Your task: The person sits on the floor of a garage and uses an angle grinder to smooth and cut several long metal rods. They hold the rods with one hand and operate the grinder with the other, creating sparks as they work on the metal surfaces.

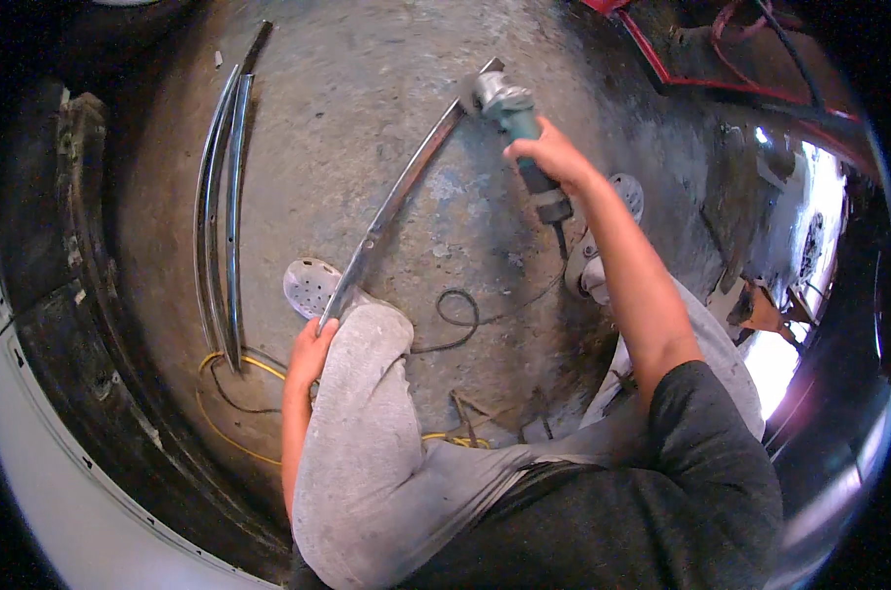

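Note:
My right hand (551,154) is wrapped round the body of a green and black angle grinder (524,128). The grinder's disc meets the far end of a long, narrow metal strip (406,182), or overlaps it in this view; contact is hard to tell. My left hand (311,354) grips the strip's near end beside my left knee. From there the strip slants away to the upper right, over the concrete floor. A dark power cord (560,236) leaves the grinder's rear and loops on the floor between my feet.
Several similar curved metal strips (237,187) lie on the floor to the left. A yellow cable (204,403) curls near my left forearm. A dark, worn panel edge (101,305) runs along the left side. At the upper right stands a red-edged frame (652,59).

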The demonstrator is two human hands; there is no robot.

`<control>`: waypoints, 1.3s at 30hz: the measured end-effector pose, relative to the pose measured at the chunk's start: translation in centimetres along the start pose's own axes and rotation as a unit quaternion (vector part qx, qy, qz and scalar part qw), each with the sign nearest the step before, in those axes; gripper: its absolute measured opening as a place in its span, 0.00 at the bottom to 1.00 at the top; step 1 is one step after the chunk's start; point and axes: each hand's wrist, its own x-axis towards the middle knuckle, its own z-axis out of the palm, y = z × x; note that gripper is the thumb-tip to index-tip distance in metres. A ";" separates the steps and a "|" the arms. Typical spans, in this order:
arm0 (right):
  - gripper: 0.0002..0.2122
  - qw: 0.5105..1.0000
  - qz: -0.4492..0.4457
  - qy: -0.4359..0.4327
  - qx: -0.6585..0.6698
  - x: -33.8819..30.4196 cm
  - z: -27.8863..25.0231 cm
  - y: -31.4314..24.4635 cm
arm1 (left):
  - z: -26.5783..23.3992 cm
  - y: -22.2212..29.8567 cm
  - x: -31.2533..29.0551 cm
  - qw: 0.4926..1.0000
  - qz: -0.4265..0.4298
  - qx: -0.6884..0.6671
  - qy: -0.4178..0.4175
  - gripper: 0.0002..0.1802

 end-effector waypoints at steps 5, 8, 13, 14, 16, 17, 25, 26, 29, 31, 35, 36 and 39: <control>0.31 0.997 -0.013 0.022 -0.068 0.6 -2.6 -0.9 | 0.7 -0.9 0.7 0.997 0.037 0.008 0.068 0.30; 0.31 0.995 -0.013 0.004 -0.099 -1.3 0.0 -0.5 | -0.3 0.5 -0.2 0.997 0.026 0.002 0.069 0.29; 0.34 0.986 -0.038 -0.071 -0.145 -5.6 7.4 0.2 | 0.7 0.0 -0.3 0.994 0.037 0.014 0.103 0.25; 0.35 0.987 -0.040 -0.088 -0.131 -5.6 8.6 2.1 | 0.7 0.2 -0.1 0.994 0.036 0.019 0.104 0.24; 0.38 0.981 -0.036 -0.128 -0.142 -7.7 11.3 1.3 | 0.9 0.4 -0.3 0.994 0.025 0.028 0.107 0.23; 0.38 0.976 -0.020 -0.147 -0.163 -8.3 12.0 0.8 | 0.7 1.1 -0.5 0.993 0.023 0.036 0.106 0.23; 0.35 0.993 -0.043 -0.067 -0.091 -5.4 9.3 -0.2 | 1.2 1.5 -0.8 0.988 0.011 0.096 0.124 0.22; 0.33 0.994 -0.041 -0.060 -0.079 -4.4 8.0 0.3 | 1.2 1.5 -0.7 0.987 0.012 0.097 0.128 0.22; 0.33 0.994 -0.061 -0.037 -0.077 -1.5 3.9 -0.5 | 1.4 1.5 -0.7 0.985 0.010 0.104 0.135 0.22; 0.26 0.998 -0.038 -0.011 -0.044 0.1 1.4 -0.7 | 1.3 1.7 -0.8 0.985 0.011 0.108 0.136 0.22; 0.19 1.000 -0.017 0.018 0.015 1.6 -1.9 -1.9 | 1.2 1.6 -0.8 0.984 0.017 0.109 0.140 0.22; 0.19 0.999 -0.021 0.024 0.037 1.8 -1.9 -1.8 | 1.2 1.5 -0.7 0.984 0.019 0.108 0.142 0.22; 0.20 0.999 -0.022 0.018 0.029 0.7 0.1 -0.4 | 0.7 1.4 -0.6 0.985 0.019 0.117 0.122 0.21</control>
